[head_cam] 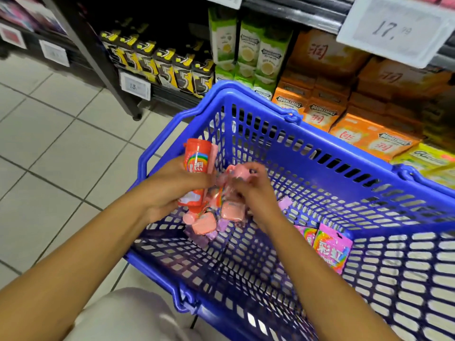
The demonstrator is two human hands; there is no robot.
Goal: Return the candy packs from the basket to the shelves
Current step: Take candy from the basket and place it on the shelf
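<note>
Blue basket (290, 134) holding small pink candy packs (227, 210) far left and a pink bag (332, 249) near right. Left hand (170, 188) gripping a red candy tube (197, 173); right hand (251, 185), just beside, pinching one blurred pink pack (240, 172) above the pile.

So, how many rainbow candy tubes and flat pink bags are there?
Red rainbow candy tube, in the left hand: 1
Flat pink candy bags, in the blue basket: 2
Total: 3
Small pink and purple packs, one in the right hand: too jumbled to count.
</note>
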